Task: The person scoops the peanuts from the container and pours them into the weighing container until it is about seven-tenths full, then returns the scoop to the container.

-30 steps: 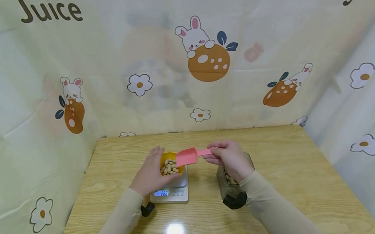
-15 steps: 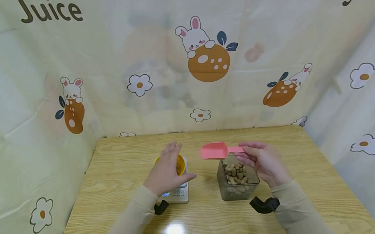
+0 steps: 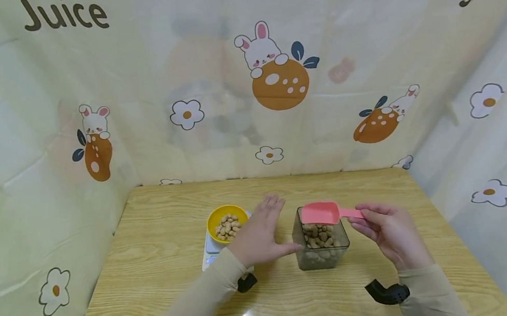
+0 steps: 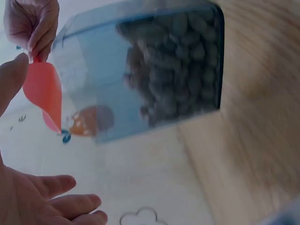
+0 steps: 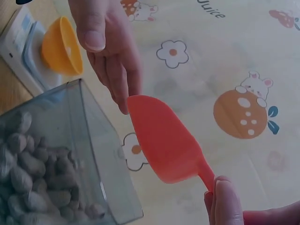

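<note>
A pink scoop (image 3: 321,213) is pinched by its handle in my right hand (image 3: 390,231); its bowl looks bare and hangs over the clear grey box (image 3: 314,261). Unshelled peanuts (image 5: 33,178) fill the lower part of that box. My left hand (image 3: 261,232) reaches toward the box's left side, fingers spread and thumb out, holding nothing. In the left wrist view its fingers (image 4: 70,204) stand apart from the box. Left of it a yellow bowl (image 3: 213,216) with peanuts sits on a white kitchen scale (image 3: 210,250), partly hidden by my left hand and sleeve.
A light wooden table (image 3: 158,226) carries everything. Behind it and on both sides hangs a cream curtain (image 3: 214,147) printed with rabbits, fruit and flowers.
My left hand has left the yellow bowl and moved right, close to the box. My right hand has carried the scoop right, from beside the bowl to over the box.
</note>
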Available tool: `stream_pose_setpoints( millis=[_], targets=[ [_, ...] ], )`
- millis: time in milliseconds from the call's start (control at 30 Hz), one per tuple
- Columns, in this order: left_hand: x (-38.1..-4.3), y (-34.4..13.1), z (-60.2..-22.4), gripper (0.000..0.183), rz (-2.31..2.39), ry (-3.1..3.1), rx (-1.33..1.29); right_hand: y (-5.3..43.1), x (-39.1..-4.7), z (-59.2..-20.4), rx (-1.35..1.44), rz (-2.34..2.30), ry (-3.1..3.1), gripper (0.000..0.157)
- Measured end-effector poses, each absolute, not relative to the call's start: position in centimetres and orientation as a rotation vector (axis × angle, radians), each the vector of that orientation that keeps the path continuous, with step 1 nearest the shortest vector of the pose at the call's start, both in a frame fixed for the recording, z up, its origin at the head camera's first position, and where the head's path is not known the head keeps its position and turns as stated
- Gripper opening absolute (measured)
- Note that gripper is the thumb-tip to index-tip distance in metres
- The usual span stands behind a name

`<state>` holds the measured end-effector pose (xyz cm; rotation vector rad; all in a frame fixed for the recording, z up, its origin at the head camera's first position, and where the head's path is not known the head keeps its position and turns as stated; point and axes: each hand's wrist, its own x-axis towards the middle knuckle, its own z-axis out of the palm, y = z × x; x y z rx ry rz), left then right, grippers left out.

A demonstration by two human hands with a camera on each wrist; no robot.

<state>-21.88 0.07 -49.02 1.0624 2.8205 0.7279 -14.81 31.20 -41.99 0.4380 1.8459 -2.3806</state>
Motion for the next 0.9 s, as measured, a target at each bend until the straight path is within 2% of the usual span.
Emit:
stream_pose_setpoints(
  millis=[167,333,467,733,900],
  targets=[
    [-21.6,2.0,-49.4,0.12,0.704,2.786,1.13,31.4,-13.9,-42.3,0.5,-2.323,2.022,0.021],
    [-21.6,3.4,-49.6,0.12,0.733,2.753,1.122,30.1,-13.5,-42.2,0.559,-2.162,2.348,0.033],
    [-21.8,4.0,-49.8,0.12,0.728,2.749,1.093,28.6,-13.0,-42.0,0.494,-1.9,2.706,0.03],
    [-22.1,4.5,-50.1,0.118,0.71,2.735,1.079,26.6,-12.5,-42.3,0.171,-1.267,3.378,0.015],
    [-22.2,4.4,-50.3,0.119,0.727,2.728,1.068,26.3,-12.8,-43.1,-0.167,-0.902,3.624,0.012]
  ],
)
